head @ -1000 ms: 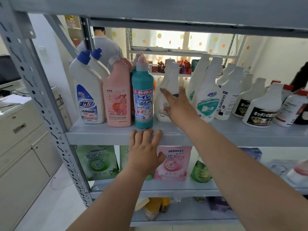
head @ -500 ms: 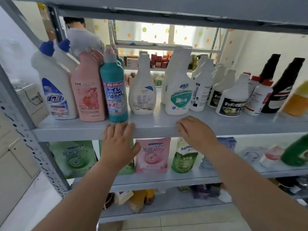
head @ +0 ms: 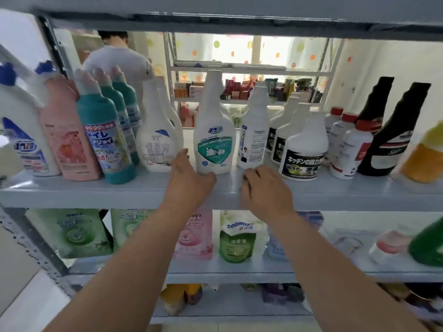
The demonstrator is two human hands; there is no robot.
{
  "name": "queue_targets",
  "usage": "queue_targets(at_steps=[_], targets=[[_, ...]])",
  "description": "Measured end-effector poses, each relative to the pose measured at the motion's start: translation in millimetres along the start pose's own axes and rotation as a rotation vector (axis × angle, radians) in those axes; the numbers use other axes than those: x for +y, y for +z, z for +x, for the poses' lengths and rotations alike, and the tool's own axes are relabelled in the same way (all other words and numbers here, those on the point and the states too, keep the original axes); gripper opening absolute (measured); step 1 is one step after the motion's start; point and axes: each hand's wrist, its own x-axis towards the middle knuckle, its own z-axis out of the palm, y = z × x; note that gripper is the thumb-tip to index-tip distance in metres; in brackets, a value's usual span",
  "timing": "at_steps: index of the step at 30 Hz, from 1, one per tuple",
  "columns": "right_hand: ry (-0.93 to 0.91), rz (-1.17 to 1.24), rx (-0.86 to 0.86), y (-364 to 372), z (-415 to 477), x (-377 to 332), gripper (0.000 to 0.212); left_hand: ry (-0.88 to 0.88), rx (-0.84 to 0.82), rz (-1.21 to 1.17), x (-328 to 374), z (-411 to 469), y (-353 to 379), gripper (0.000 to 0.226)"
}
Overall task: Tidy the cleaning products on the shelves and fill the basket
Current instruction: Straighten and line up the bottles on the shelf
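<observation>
Currently reaching both bare arms up to the middle shelf (head: pixel 96 195). Resting the left hand (head: pixel 189 178) on the shelf board, fingers stretched into the gap between the white spray bottle (head: pixel 155 140) and the green-label bottle (head: pixel 214 140), thumb at the foot of the latter; impossible to tell whether touching it. Grip wide, holding nothing. Resting the right hand (head: pixel 263 188) at the shelf's front edge, just before the Oil enemy bottle (head: pixel 254 135), fingers loosely bent; grip slack, holding nothing. Upright in a row to the left: teal bottle (head: pixel 105 144), pink bottle (head: pixel 69 144), blue-capped white bottle (head: pixel 21 140). To the right: black-label bottles (head: pixel 303 152), red-capped bottles (head: pixel 352 149), black bottles (head: pixel 388 140). On the lower shelf (head: pixel 239 271): green pouch (head: pixel 236 240), pink pouch (head: pixel 194 236).
</observation>
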Motion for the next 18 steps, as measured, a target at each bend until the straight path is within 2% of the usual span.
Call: queue_targets(at_steps=[3, 8, 12, 18], targets=[[-0.023, -0.009, 0.014, 1.5, -0.7, 1.7, 0.033, -0.068, 0.043, -0.021, 10.1, 17.9, 10.9, 0.090], [-0.056, -0.003, 0.017, 6.0, 2.1, 5.5, 0.031, -0.089, 0.079, -0.087, 14.8, 33.0, 19.4, 0.055], [-0.073, 0.027, 0.058, 4.1, 0.9, 6.6, 0.035, -0.108, 0.069, -0.185, 17.7, 34.3, 21.9, 0.038], [-0.137, -0.019, 0.092, 3.2, -7.5, 7.2, 0.033, -0.102, 0.042, -0.211, 15.3, 21.4, 13.4, 0.046]])
